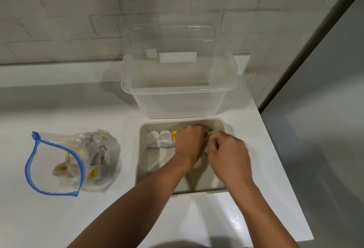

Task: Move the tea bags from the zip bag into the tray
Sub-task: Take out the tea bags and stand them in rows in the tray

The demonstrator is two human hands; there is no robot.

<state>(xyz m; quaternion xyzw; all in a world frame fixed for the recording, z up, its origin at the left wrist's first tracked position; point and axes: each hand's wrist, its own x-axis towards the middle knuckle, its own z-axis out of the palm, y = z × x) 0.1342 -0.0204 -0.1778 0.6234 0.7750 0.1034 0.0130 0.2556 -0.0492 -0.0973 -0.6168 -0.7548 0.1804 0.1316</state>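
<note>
Both hands work inside the beige tray [142, 161], which sits near the counter's [59, 218] right edge. The left hand [190, 141] curls over tea bags at the tray's far wall, hiding what it grips; two tea bags [159, 139] lie in a row just left of it. The right hand [228, 157] pinches a thin string with a yellow tag [212, 133]. A clear plastic bin [177, 90] stands behind the tray, touching it. The open zip bag [74, 161], with more tea bags inside, lies well apart toward the counter's left.
</note>
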